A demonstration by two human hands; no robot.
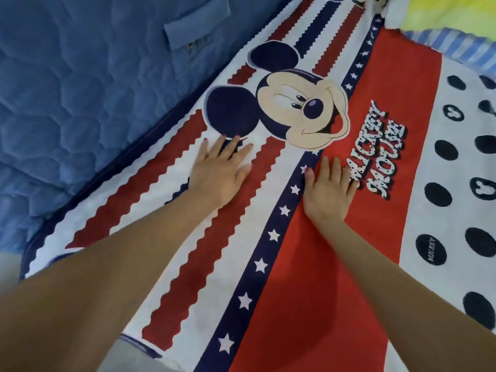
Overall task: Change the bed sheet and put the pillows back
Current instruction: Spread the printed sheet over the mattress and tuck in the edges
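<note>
A printed bed sheet [308, 277] lies spread flat, with red and white wavy stripes, a navy band of stars, a red panel, a cartoon mouse face and black dots on white. My left hand [220, 173] presses flat on the striped part, fingers straight and spread, just below the mouse's ear. My right hand [328, 191] lies flat on the red panel beside the star band, fingers straight. To the left of the sheet's edge the blue quilted mattress [80, 89] shows bare. No pillow can be made out for certain.
A blue fabric flap [193, 28] sits on the mattress at the top. At the top right lie a yellow-green cloth [453, 14] and a blue-and-white striped edge [456, 47]. The sheet's near left corner [29, 261] meets pale floor.
</note>
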